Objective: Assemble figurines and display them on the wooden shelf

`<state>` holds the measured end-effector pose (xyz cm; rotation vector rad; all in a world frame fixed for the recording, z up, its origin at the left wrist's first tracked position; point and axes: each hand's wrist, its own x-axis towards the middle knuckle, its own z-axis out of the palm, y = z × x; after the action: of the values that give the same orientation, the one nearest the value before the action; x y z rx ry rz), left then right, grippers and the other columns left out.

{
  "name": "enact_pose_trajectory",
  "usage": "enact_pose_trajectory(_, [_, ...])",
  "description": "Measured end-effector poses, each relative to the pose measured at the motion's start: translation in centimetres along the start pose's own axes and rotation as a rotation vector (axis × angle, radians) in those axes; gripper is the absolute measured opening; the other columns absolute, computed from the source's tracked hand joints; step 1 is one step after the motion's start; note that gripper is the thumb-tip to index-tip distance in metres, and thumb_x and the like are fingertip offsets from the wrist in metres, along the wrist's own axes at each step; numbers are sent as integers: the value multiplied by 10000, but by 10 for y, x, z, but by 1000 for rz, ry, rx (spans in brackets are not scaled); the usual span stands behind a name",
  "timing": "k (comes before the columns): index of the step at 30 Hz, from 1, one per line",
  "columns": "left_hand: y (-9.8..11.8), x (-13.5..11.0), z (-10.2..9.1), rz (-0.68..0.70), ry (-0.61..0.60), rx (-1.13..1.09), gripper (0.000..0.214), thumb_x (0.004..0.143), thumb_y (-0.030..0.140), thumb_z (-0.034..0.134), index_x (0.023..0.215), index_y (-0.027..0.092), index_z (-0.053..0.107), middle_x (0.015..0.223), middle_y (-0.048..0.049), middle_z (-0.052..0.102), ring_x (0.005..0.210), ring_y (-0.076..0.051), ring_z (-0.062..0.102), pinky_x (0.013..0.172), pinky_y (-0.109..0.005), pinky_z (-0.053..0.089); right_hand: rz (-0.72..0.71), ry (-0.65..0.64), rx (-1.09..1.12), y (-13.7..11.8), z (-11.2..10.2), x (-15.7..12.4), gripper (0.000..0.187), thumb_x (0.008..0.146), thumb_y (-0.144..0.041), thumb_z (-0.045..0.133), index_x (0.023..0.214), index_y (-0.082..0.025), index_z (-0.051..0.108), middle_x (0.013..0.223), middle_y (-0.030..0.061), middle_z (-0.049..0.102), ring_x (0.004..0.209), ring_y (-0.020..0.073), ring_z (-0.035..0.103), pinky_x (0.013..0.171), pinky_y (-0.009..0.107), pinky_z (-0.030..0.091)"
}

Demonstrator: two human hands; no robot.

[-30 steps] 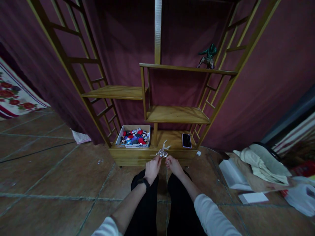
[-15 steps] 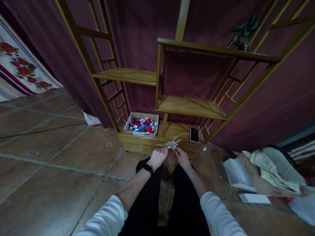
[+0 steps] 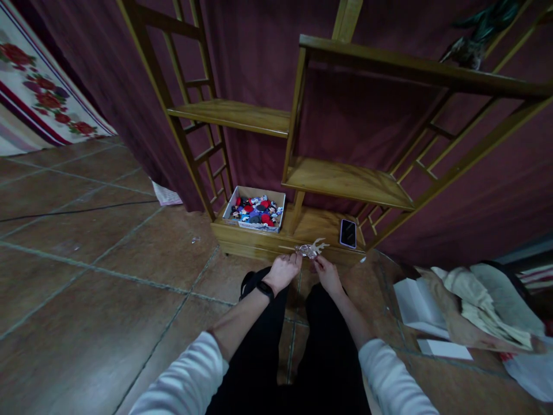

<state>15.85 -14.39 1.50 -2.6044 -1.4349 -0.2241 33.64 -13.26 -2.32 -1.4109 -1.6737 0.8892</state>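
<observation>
Both my hands meet over my lap, in front of the low cabinet. Between them is a small ornament (image 3: 308, 251) with a shiny, pinkish clear middle and pale, antler-like branches; a thin stick seems to point out from its left side. My left hand (image 3: 286, 271), with a dark band on the wrist, is closed at the ornament's left end. Closed too, my right hand (image 3: 327, 275) pinches its lower right side, below the branches. The fingertips are small and partly hidden, so the exact grip is unclear.
A wooden shelf unit (image 3: 242, 118) stands ahead. Its low base carries an open box (image 3: 259, 226) of small colourful figures and a phone (image 3: 348, 233). A dark green figurine (image 3: 470, 49) sits higher up. White boxes (image 3: 419, 305) and cloth (image 3: 479, 300) lie on the floor at right.
The view has shifted, so the shelf appears closer and higher. Both hands stay closed at the ornament, with little visible change in how they hold it.
</observation>
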Motion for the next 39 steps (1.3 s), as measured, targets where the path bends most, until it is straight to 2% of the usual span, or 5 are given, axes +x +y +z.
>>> enact_pose_trajectory(14, [-1, -1, -4, -49, -45, -87, 288, 862, 94, 320, 1105, 112, 473, 897, -124, 587, 802, -195, 589, 698, -308, 410, -23, -19, -52, -4, 1, -5, 218, 793, -300, 414, 842, -212, 608, 692, 7, 622, 629, 148, 587, 595, 230, 455])
enact_pose_trajectory(22, [0, 4, -8, -229, 10, -205, 335, 918, 307, 241, 944, 139, 530, 854, -107, 621, 754, -180, 610, 653, -269, 393, -78, -80, -153, -23, -2, -9, 194, 798, -288, 434, 830, -237, 618, 728, -21, 637, 686, 142, 597, 629, 209, 405])
enact_pose_trajectory(29, [3, 7, -16, -327, -28, -259, 382, 909, 379, 251, 974, 147, 547, 889, -121, 645, 748, -195, 628, 650, -279, 397, -26, -74, -169, -28, -1, -10, 200, 833, -271, 409, 858, -256, 607, 726, -39, 652, 638, 123, 600, 622, 199, 404])
enact_pose_trajectory(35, [8, 14, -6, -591, -81, -397, 350, 873, 420, 354, 984, 192, 595, 857, -102, 670, 792, -201, 627, 623, -255, 383, 23, -34, -250, -29, 3, -9, 204, 851, -251, 404, 867, -240, 608, 745, -13, 668, 680, 132, 619, 632, 197, 396])
enact_pose_trajectory(39, [8, 17, 3, -612, -33, -493, 294, 866, 381, 389, 930, 198, 609, 831, -75, 667, 768, -177, 620, 593, -232, 365, 9, -22, -279, -27, 3, -7, 209, 859, -255, 403, 857, -246, 612, 734, -12, 672, 702, 140, 630, 652, 203, 393])
